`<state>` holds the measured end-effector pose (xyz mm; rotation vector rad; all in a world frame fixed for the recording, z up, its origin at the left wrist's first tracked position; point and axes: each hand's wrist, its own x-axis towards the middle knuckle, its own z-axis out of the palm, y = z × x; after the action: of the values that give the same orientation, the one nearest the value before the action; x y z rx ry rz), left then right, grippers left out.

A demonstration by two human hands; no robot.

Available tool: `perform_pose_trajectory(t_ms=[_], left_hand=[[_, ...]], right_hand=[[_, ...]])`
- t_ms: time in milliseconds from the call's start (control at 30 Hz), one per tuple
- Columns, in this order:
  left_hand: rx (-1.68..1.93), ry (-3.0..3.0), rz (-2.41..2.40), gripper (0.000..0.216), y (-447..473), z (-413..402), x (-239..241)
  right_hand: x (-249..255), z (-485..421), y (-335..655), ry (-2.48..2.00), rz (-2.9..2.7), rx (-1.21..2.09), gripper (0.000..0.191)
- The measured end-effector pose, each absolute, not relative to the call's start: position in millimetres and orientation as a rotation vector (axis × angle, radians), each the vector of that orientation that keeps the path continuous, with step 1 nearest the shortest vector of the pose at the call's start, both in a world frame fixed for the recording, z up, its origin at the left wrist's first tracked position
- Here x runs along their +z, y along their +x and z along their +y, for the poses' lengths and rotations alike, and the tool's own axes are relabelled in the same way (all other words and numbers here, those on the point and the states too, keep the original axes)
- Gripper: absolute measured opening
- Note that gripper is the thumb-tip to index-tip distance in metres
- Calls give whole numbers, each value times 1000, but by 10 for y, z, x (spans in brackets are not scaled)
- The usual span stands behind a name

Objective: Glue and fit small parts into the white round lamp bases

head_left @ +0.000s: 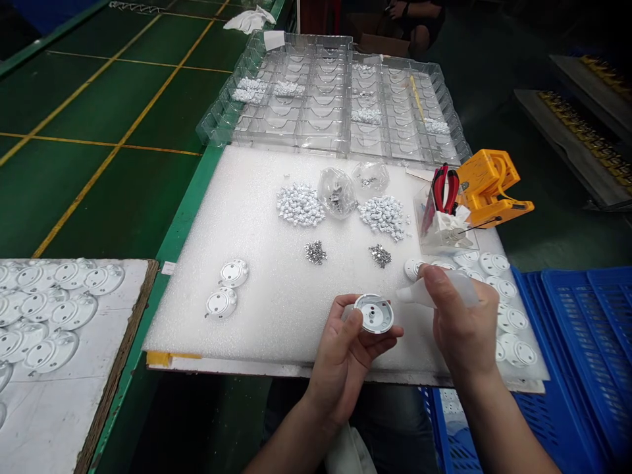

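Note:
Pinched between thumb and fingers, a round white plastic housing [375, 315] rests in my left hand [340, 349], its hollow side with small holes facing up. My right hand [461, 322] is wrapped round a translucent squeeze bottle [457, 288]. The bottle lies nearly level, and its nozzle points left, a short gap from the housing. Behind and under the right hand, several similar white housings [494, 263] lie on the foam sheet [266, 336]. Two more housings [221, 303] sit on the foam at the left.
Heaps of small white parts [301, 204] and small metal pieces [315, 252] lie mid-foam beside clear plastic bags [337, 192]. A clear box [444, 237] holds red-handled pliers [446, 187] near a yellow-orange device [486, 187]. Compartmented trays [323, 125] stand behind; blue crates [587, 336] are at right.

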<state>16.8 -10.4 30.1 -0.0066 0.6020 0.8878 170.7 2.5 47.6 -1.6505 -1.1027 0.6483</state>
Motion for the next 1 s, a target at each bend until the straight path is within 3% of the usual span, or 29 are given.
perform_pose_trajectory(t_ms=[1000], left_hand=[[891, -3, 591, 39, 161, -107, 312]], right_hand=[[449, 11, 1719, -1629, -1027, 638, 55]])
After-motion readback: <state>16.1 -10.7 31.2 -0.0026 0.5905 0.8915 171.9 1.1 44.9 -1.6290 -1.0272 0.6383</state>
